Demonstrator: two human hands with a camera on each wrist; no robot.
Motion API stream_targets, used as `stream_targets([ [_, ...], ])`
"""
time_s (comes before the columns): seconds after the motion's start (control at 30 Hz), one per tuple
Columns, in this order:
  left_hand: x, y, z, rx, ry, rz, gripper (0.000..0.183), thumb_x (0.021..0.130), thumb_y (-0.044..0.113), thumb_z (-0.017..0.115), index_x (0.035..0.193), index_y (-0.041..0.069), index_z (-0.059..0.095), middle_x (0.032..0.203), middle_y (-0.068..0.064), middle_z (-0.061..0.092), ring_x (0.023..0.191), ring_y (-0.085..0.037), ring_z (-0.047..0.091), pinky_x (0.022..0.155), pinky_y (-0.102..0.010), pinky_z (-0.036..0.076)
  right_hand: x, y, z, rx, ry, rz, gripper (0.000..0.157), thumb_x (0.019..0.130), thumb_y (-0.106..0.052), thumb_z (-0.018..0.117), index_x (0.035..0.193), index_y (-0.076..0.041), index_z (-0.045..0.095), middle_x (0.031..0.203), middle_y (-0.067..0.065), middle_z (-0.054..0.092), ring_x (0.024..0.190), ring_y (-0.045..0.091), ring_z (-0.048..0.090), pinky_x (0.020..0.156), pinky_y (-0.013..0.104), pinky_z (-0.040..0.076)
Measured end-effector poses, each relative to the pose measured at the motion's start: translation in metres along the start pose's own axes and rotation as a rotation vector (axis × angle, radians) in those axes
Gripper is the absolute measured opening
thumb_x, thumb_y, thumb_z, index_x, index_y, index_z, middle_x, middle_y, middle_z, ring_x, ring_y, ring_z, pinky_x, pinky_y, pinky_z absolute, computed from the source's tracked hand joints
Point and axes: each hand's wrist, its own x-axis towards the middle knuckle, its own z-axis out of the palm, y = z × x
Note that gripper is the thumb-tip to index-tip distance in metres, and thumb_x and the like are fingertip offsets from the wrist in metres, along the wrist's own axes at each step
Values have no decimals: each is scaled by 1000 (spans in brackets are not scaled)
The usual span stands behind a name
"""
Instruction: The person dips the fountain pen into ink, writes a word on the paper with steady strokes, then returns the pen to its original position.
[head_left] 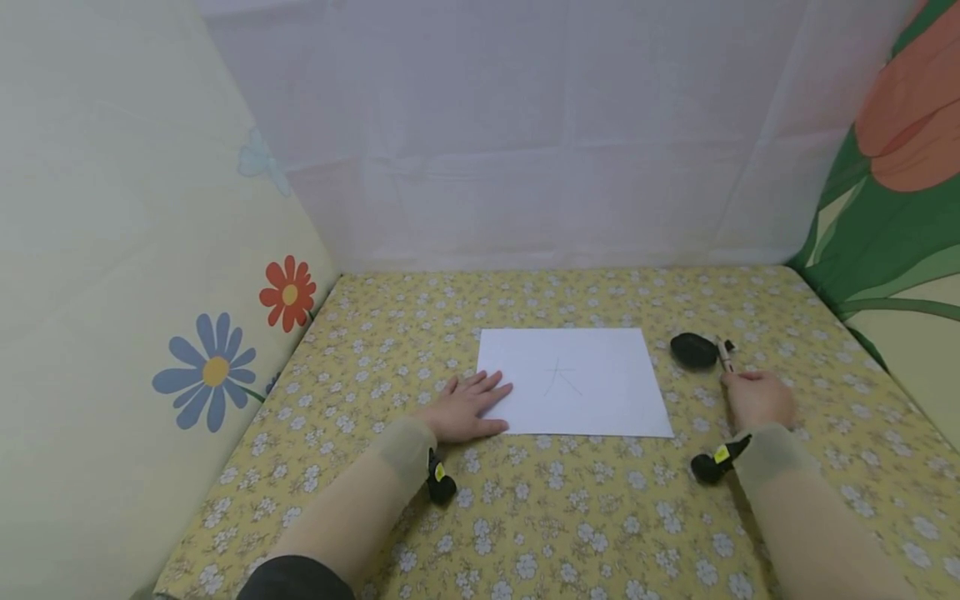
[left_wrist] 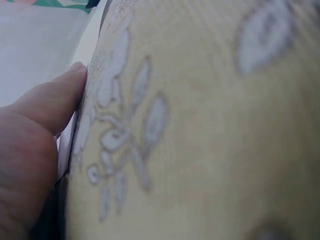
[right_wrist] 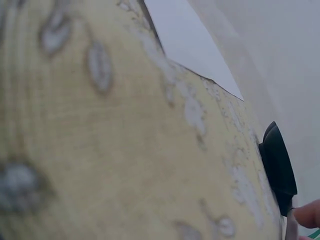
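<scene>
A white sheet of paper [head_left: 615, 383] lies on the table, with a thin character of a few crossing strokes [head_left: 560, 375] drawn near its middle. My left hand [head_left: 467, 408] rests flat with spread fingers on the paper's left edge; the left wrist view shows its thumb [left_wrist: 60, 97] along that edge. To the right of the sheet, my right hand [head_left: 761, 400] pinches a slim light pen [head_left: 725, 357] with a dark far end. Beside the pen sits a black rounded object [head_left: 693, 351], whose kind I cannot tell. In the right wrist view it appears as a dark shape [right_wrist: 278, 162] by my fingertips [right_wrist: 307, 214].
A yellow cloth with white flowers [head_left: 525, 517] covers the table. Behind it hangs a plain white sheet [head_left: 480, 150]. Flower-printed panels stand at the left [head_left: 112, 275] and the right [head_left: 900, 233]. Both wrists wear small black cameras [head_left: 441, 487].
</scene>
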Motion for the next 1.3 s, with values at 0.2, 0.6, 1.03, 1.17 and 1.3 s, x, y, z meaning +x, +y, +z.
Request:
stream_targets([
  [0.2, 0, 0, 0, 5, 2, -3, 74, 95, 66, 35, 155, 33, 10, 161, 8, -2, 147, -17, -3, 115, -54, -4, 3, -2, -2, 106, -60, 83, 58, 93, -48, 52, 136, -8, 53, 99, 8, 61, 57, 16, 52, 49, 36, 45],
  [0.6, 1, -1, 0, -8, 2, -6, 74, 95, 65, 37, 155, 32, 11, 161, 7, -1, 147, -18, -3, 114, -54, -5, 5, -4, -5, 102, -96, 97, 65, 93, -48, 53, 140, -2, 47, 129, 19, 53, 90, 26, 55, 56, 31, 44],
  [1.03, 0, 0, -1, -16, -8, 5, 73, 96, 63, 37, 155, 32, 10, 161, 6, -1, 147, -19, -3, 114, -55, -5, 3, -1, -8, 145, -134, 70, 69, 94, -46, 53, 144, -1, 40, 142, 23, 42, 117, 37, 46, 74, 39, 43],
  [1.17, -1, 1, -1, -15, -5, 2, 73, 96, 63, 37, 155, 32, 10, 161, 6, -1, 147, -19, -3, 114, -54, -5, 2, -3, -9, 182, -136, 89, 68, 93, -46, 55, 143, -1, 41, 136, 20, 46, 106, 30, 49, 68, 34, 43],
  [1.3, 0, 0, -1, -5, -5, -1, 73, 96, 64, 37, 155, 32, 10, 161, 6, -2, 147, -18, -3, 114, -54, -5, 0, -2, -13, 183, -172, 80, 72, 93, -49, 54, 144, 0, 39, 130, 17, 47, 98, 26, 49, 60, 29, 42],
])
